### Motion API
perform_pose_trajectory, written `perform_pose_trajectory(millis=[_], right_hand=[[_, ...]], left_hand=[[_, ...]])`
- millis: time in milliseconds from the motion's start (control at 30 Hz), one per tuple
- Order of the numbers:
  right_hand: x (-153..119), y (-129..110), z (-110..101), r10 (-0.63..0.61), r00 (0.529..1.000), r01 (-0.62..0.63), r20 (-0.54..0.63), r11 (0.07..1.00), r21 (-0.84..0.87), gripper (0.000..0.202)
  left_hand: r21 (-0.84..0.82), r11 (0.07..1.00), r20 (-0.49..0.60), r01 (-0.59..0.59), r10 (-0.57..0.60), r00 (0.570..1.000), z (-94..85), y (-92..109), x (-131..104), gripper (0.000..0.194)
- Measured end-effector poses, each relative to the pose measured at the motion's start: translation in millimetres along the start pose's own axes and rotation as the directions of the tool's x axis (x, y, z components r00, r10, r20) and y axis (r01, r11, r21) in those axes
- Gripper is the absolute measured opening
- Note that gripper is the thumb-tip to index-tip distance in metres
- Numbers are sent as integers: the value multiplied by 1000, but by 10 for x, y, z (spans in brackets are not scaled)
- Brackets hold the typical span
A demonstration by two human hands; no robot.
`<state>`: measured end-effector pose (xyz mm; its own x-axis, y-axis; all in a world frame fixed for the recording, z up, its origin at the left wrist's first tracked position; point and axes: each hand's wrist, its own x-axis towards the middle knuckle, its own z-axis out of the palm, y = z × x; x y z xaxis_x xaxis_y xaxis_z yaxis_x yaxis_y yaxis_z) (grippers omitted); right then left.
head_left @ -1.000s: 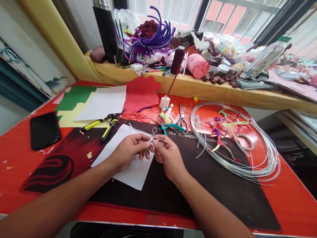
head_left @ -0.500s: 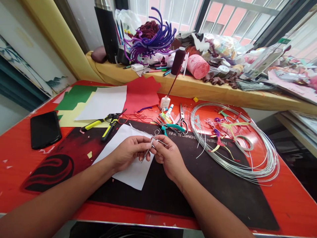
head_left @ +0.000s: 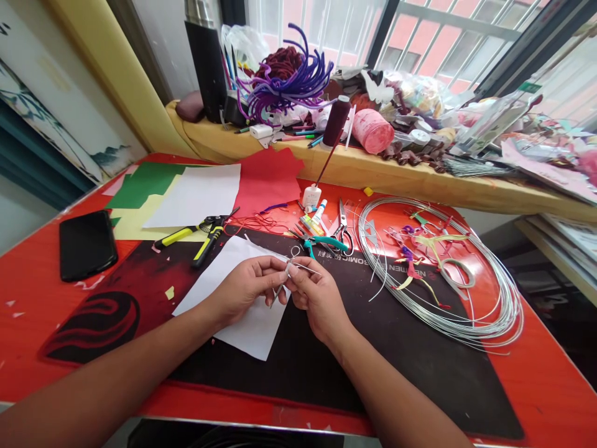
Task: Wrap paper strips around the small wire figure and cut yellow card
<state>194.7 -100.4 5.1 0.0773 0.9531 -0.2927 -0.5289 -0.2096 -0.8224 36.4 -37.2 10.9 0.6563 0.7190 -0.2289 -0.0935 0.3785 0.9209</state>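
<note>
My left hand point(head_left: 245, 286) and my right hand point(head_left: 319, 295) meet over the mat with fingers pinched together. Between the fingertips is a thin silvery wire piece point(head_left: 308, 267), one end sticking out past the right fingers and another pointing down below the left ones. A small pale strip shows where the thumbs meet on the wire; its exact shape is partly hidden by the fingers. Beneath the hands lies a white sheet of paper point(head_left: 252, 339). Just beyond them, teal-handled pliers point(head_left: 326, 241) rest on the mat.
A large wire coil point(head_left: 506, 305) lies to the right, with coloured scraps and a tape roll inside it. Yellow-and-black pliers point(head_left: 208, 246), scissors point(head_left: 343, 227), a glue bottle point(head_left: 311, 196) and a phone point(head_left: 87, 244) surround the black mat point(head_left: 373, 367). A cluttered ledge runs behind.
The fingertips have shifted slightly around the wire piece, whose protruding ends sit at a slightly different angle. The camera view has tilted a little. Both hands keep their hold.
</note>
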Motion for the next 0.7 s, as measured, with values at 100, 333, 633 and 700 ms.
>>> perform_pose_trajectory(millis=[100, 333, 633, 700], right_hand=[[-3, 5, -6, -8, 1000, 8, -11, 1000, -19, 42], [-12, -2, -13, -2, 1000, 1, -18, 1000, -26, 43], [1, -6, 2, -10, 1000, 10, -16, 1000, -10, 44], [1, -10, 3, -10, 1000, 10, -4, 1000, -12, 43]], left_hand=[[52, 998, 12, -23, 22, 1000, 7, -3, -4, 37], [85, 995, 37, -43, 40, 999, 14, 5, -5, 38], [17, 1000, -35, -26, 27, 999, 6, -8, -2, 43], [27, 999, -21, -21, 21, 1000, 1, -10, -5, 44]])
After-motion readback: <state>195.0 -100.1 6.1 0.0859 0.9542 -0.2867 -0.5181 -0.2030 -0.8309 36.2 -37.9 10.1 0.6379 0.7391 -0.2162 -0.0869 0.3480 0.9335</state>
